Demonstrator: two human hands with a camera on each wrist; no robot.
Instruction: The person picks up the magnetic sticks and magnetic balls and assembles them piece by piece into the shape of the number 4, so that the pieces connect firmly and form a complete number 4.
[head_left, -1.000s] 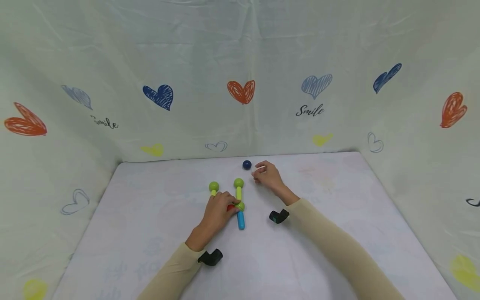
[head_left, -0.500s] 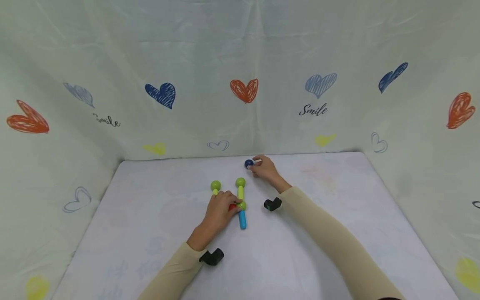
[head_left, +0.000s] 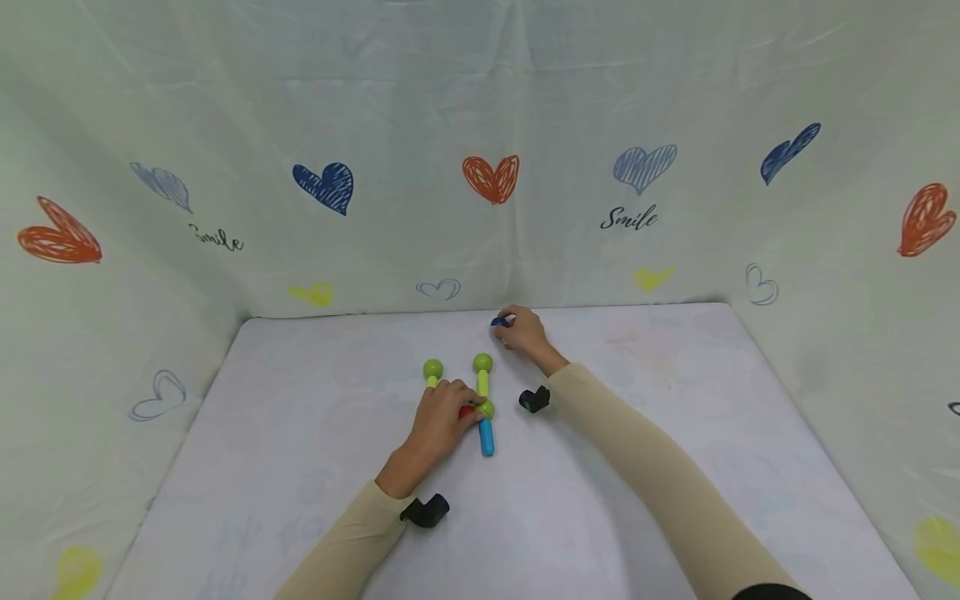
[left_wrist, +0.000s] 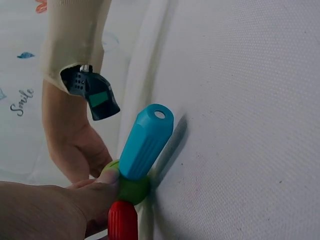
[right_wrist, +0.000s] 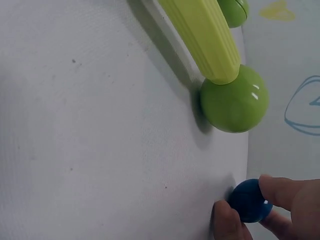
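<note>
In the head view my left hand [head_left: 438, 421] grips a toy of balls and rods lying on the table. Its thumb presses the green ball [left_wrist: 134, 191], from which a blue rod [left_wrist: 145, 145] and a red rod [left_wrist: 123, 220] stick out. A yellow-green rod [right_wrist: 207, 42] runs away from me to another green ball [right_wrist: 236, 100]. Near the table's back edge, my right hand [head_left: 527, 333] pinches a loose dark blue ball [right_wrist: 247, 201] between thumb and fingers. A further green ball [head_left: 432, 369] on a rod shows beyond the left hand, which hides part of the toy.
The white table [head_left: 300, 433] meets a hanging cloth [head_left: 405, 100] printed with hearts at its back and sides. A black wrist camera [head_left: 426, 511] sits at the left sleeve, another black camera [head_left: 535, 399] at the right.
My right hand has moved left and slightly back to the dark blue ball, and its fingers have closed around it. The left hand keeps its grip on the toy.
</note>
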